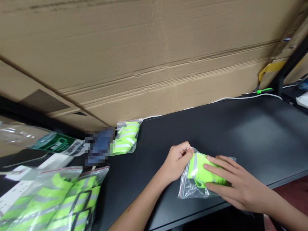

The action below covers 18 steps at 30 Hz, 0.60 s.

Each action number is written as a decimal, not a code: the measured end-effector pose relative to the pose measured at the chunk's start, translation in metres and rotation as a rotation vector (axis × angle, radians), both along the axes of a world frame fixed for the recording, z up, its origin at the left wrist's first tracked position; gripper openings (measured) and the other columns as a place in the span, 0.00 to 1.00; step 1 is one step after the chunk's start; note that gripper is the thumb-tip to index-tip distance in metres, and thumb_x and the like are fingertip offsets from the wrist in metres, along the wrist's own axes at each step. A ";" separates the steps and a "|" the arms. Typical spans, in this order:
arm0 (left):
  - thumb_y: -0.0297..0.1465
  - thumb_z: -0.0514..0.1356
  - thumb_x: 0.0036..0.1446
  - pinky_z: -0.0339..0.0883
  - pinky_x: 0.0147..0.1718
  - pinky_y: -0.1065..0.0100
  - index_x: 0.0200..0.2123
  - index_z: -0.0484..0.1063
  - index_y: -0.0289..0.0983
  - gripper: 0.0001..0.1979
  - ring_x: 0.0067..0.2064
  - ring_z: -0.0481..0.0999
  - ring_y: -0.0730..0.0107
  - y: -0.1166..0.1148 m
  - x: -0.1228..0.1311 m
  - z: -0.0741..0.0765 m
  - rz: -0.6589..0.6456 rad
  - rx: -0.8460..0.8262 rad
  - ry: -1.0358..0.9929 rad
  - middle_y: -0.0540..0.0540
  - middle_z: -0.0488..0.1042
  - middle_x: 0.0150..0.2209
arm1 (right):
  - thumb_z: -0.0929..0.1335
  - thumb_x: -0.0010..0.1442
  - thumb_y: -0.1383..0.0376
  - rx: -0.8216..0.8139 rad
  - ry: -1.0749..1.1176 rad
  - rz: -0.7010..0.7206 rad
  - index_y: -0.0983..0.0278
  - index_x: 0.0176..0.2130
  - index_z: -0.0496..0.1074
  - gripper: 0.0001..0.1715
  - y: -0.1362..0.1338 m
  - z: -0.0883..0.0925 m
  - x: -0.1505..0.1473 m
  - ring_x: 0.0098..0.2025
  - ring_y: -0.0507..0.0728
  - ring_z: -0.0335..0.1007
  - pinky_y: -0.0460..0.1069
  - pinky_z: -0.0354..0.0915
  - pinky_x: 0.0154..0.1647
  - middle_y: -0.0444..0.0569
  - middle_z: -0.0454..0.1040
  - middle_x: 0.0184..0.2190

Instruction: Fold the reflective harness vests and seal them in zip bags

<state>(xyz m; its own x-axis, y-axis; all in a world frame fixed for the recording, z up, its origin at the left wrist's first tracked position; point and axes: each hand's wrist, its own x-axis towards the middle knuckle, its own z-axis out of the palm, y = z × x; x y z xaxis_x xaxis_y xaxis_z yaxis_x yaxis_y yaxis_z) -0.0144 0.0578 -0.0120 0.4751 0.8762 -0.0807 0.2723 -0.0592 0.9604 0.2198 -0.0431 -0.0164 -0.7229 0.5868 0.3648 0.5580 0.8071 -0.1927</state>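
A folded neon-yellow reflective strap with silver bands (199,165) lies inside a clear zip bag (186,189) near the table's front edge. My left hand (176,162) pinches the bag's upper left corner between thumb and fingers. My right hand (237,184) lies over the right side of the bag with its fingers spread, pressing on the strap through or against the plastic. Part of the strap and the bag's right end are hidden under that hand.
On the black table (158,134), another bagged yellow strap (127,138) leans by the cardboard wall (168,89). Several filled bags (79,199) lie at lower left beside a white power strip (14,195). A white cable (228,98) and a green-handled tool (264,91) lie at the back right.
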 end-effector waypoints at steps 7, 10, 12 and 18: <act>0.38 0.55 0.62 0.54 0.22 0.73 0.26 0.70 0.36 0.15 0.22 0.60 0.76 0.003 0.004 -0.012 0.073 -0.028 -0.013 0.54 0.63 0.21 | 0.65 0.64 0.73 -0.020 -0.064 -0.064 0.56 0.56 0.73 0.24 -0.001 0.001 0.014 0.73 0.65 0.46 0.64 0.63 0.63 0.50 0.60 0.69; 0.43 0.52 0.66 0.57 0.22 0.72 0.36 0.73 0.37 0.17 0.22 0.65 0.75 0.007 0.003 -0.013 0.105 0.029 0.052 0.53 0.68 0.24 | 0.64 0.66 0.70 -0.035 -0.087 -0.198 0.55 0.58 0.71 0.24 0.021 -0.003 0.068 0.71 0.64 0.52 0.62 0.65 0.62 0.52 0.58 0.70; 0.42 0.52 0.66 0.60 0.24 0.72 0.35 0.73 0.37 0.17 0.23 0.68 0.74 0.007 0.002 -0.012 0.100 0.108 0.118 0.53 0.70 0.25 | 0.63 0.68 0.65 0.004 -0.095 -0.346 0.57 0.58 0.72 0.21 0.043 -0.009 0.126 0.68 0.65 0.60 0.62 0.66 0.61 0.56 0.59 0.69; 0.37 0.54 0.66 0.63 0.28 0.71 0.31 0.75 0.38 0.14 0.26 0.71 0.73 0.001 0.005 -0.004 0.060 0.260 0.277 0.52 0.73 0.25 | 0.54 0.69 0.41 0.187 -0.166 -0.752 0.72 0.53 0.74 0.43 0.105 -0.035 0.309 0.61 0.69 0.67 0.60 0.63 0.59 0.74 0.66 0.61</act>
<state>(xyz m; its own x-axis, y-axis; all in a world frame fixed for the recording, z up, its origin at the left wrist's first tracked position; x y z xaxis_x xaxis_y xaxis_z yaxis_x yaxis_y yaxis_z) -0.0089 0.0586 -0.0161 0.4135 0.9100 0.0302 0.5296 -0.2674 0.8050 0.5285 0.0617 -0.0513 -0.2106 0.8791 0.4275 0.9761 0.2130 0.0427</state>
